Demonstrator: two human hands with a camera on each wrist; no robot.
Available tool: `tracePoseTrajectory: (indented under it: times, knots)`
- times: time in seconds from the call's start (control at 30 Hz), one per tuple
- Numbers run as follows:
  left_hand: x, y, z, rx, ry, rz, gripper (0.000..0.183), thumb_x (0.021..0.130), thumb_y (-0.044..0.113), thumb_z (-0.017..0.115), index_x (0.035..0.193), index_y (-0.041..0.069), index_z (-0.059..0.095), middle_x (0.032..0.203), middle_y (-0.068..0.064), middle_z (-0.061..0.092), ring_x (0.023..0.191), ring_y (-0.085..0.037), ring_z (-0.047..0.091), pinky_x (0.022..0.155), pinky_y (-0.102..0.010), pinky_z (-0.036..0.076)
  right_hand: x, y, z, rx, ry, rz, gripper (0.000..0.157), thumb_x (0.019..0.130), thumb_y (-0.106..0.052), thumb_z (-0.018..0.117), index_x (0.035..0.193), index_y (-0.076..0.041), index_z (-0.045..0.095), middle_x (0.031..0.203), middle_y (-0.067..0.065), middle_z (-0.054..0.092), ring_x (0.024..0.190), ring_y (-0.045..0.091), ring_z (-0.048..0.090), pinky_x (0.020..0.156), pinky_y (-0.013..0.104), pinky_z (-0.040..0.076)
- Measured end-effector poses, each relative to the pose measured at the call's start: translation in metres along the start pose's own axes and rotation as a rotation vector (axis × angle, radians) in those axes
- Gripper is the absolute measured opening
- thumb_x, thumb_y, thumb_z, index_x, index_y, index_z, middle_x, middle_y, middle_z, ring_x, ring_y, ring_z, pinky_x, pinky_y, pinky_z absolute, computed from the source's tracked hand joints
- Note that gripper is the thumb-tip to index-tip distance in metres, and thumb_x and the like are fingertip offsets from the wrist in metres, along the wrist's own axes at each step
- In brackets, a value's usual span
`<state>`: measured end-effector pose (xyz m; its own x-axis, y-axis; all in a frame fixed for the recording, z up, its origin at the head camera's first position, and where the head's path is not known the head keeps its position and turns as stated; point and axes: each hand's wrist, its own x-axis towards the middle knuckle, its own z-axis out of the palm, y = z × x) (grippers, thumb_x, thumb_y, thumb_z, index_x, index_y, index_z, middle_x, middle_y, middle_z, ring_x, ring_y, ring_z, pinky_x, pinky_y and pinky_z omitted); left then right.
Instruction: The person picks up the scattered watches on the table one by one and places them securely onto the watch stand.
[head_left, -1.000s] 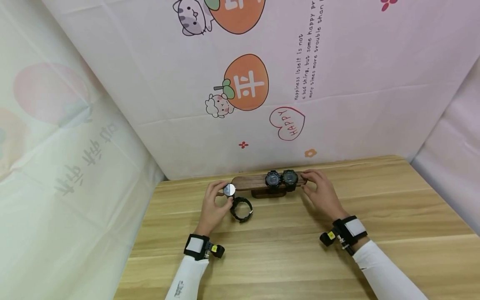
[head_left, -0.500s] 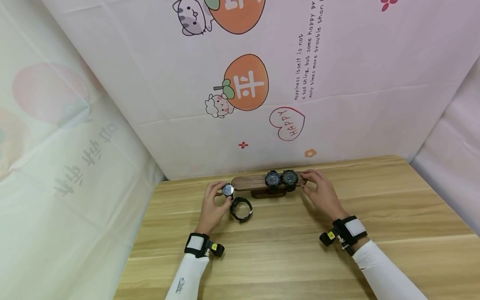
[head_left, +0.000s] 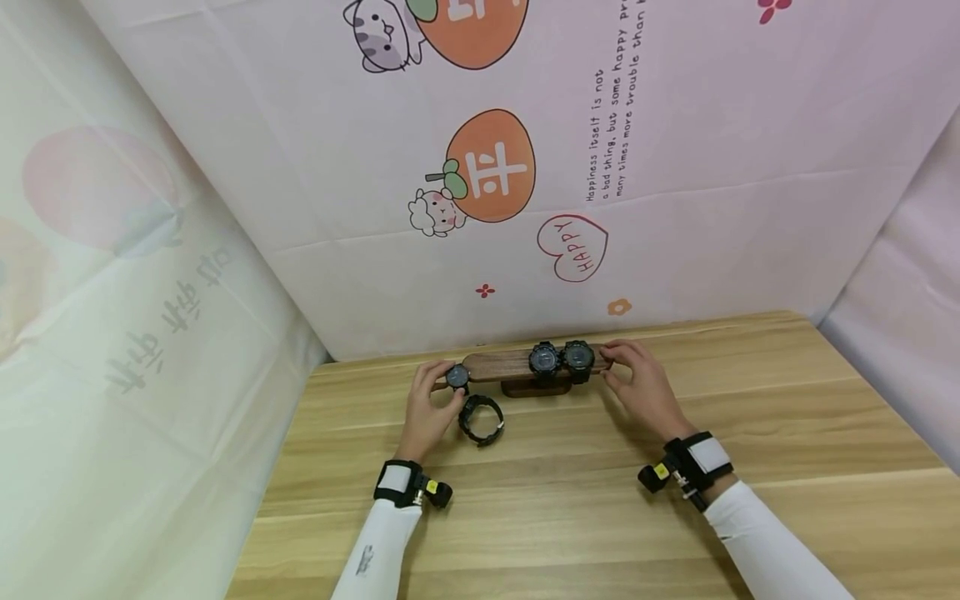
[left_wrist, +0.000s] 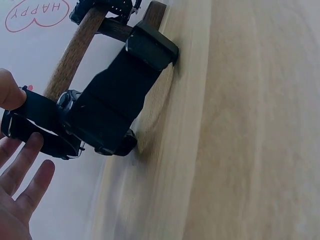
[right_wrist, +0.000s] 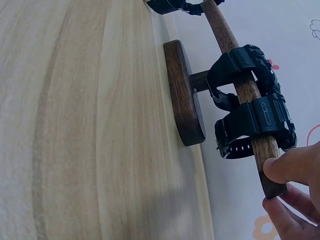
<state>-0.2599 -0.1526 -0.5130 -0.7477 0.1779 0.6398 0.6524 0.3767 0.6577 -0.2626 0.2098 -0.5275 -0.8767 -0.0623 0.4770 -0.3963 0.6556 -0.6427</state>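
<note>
My left hand (head_left: pixel 429 417) holds a black wristwatch (head_left: pixel 457 377) by its closed strap at the left end of a dark wooden watch stand (head_left: pixel 498 367). In the left wrist view, the thumb lies on the strap (left_wrist: pixel 37 107) and fingertips touch it from below. Whether the bar's tip is inside the strap loop cannot be made out. My right hand (head_left: pixel 643 390) pinches the bar's right end between thumb and fingers, beside two black digital watches (right_wrist: pixel 257 117) looped round the bar. Another black watch (head_left: pixel 482 420) stands on the table below my left hand.
The stand's foot (right_wrist: pixel 184 95) rests on the wood-grain table (head_left: pixel 555 500) close to the back. A printed white cloth (head_left: pixel 375 275) hangs right behind it, and more cloth (head_left: pixel 112 333) hangs along the left side.
The watch in my left hand has tilted, so its face shows dark instead of bright with glare. My left forearm has shifted slightly forward. My right hand keeps its grip on the bar.
</note>
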Motion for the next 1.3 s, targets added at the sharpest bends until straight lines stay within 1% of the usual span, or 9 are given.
tracePoseTrajectory:
  times: [0.13,0.27,0.47,0.57,0.7,0.8,1.0,1.2,1.3]
  knots:
    - [0.004,0.003,0.001,-0.018,-0.01,-0.017,0.046,0.083,-0.009,0.067,0.127,-0.006,0.055,0.123,-0.032,0.047,0.106,-0.041,0.052,0.081,-0.063,0.049,0.0,0.0,0.0,0.002,0.002,-0.007,0.038,0.085,-0.005,0.072,0.121,-0.003,0.063,0.124,0.01,0.055,0.111,0.027,0.053,0.091,0.05,0.049]
    - [0.006,0.003,0.002,-0.017,-0.014,-0.04,0.046,0.083,-0.009,0.067,0.128,-0.002,0.055,0.123,-0.032,0.047,0.107,-0.042,0.051,0.082,-0.062,0.049,-0.001,0.001,0.0,0.005,0.002,-0.002,0.037,0.085,-0.005,0.072,0.121,-0.004,0.063,0.125,0.01,0.054,0.11,0.026,0.055,0.091,0.051,0.05]
    - [0.005,-0.012,0.006,0.015,-0.029,-0.039,0.046,0.085,-0.005,0.065,0.13,-0.002,0.054,0.126,-0.029,0.046,0.11,-0.035,0.052,0.082,-0.053,0.052,-0.001,0.001,0.001,0.019,0.003,0.003,0.037,0.085,-0.005,0.072,0.12,-0.005,0.063,0.125,0.009,0.054,0.11,0.027,0.056,0.091,0.052,0.05]
    - [0.005,-0.015,0.007,0.02,-0.032,-0.031,0.046,0.085,-0.004,0.065,0.13,-0.003,0.054,0.126,-0.029,0.045,0.109,-0.035,0.052,0.081,-0.052,0.053,-0.001,0.0,0.001,0.015,0.002,0.005,0.037,0.085,-0.005,0.072,0.121,-0.005,0.063,0.125,0.008,0.054,0.11,0.026,0.055,0.091,0.05,0.05]
    - [0.008,-0.007,0.006,0.01,-0.039,-0.047,0.045,0.085,-0.005,0.065,0.129,-0.004,0.054,0.126,-0.031,0.045,0.108,-0.039,0.051,0.08,-0.056,0.052,-0.001,0.001,0.001,0.006,0.005,0.002,0.037,0.085,-0.005,0.072,0.121,-0.005,0.063,0.124,0.007,0.055,0.11,0.025,0.054,0.091,0.049,0.049]
    - [0.009,-0.006,0.006,0.003,-0.047,-0.07,0.046,0.086,-0.004,0.065,0.13,-0.003,0.054,0.127,-0.031,0.045,0.11,-0.039,0.05,0.08,-0.058,0.051,-0.001,0.001,0.0,0.004,0.009,-0.003,0.037,0.084,-0.005,0.072,0.121,-0.005,0.064,0.124,0.008,0.055,0.111,0.026,0.054,0.092,0.05,0.049]
    - [0.009,-0.019,0.01,0.003,-0.067,-0.102,0.048,0.088,-0.001,0.064,0.134,0.001,0.053,0.131,-0.029,0.044,0.113,-0.033,0.051,0.082,-0.053,0.051,-0.001,0.002,0.001,0.002,0.007,-0.002,0.037,0.085,-0.005,0.072,0.12,-0.005,0.064,0.123,0.008,0.055,0.112,0.026,0.053,0.092,0.05,0.048]
    - [0.01,-0.016,0.01,-0.04,-0.066,-0.118,0.047,0.088,-0.004,0.065,0.133,0.001,0.053,0.132,-0.031,0.045,0.114,-0.038,0.05,0.084,-0.061,0.049,0.0,0.002,0.001,0.005,0.009,-0.005,0.036,0.084,-0.005,0.072,0.12,-0.005,0.064,0.123,0.008,0.056,0.112,0.027,0.054,0.092,0.05,0.049]
    - [0.009,-0.027,0.012,-0.032,-0.076,-0.133,0.047,0.09,0.003,0.065,0.135,0.007,0.053,0.134,-0.026,0.046,0.116,-0.033,0.049,0.085,-0.061,0.048,0.0,0.001,0.001,0.015,0.008,0.0,0.036,0.085,-0.005,0.072,0.119,-0.005,0.064,0.124,0.008,0.055,0.11,0.027,0.056,0.091,0.05,0.05]
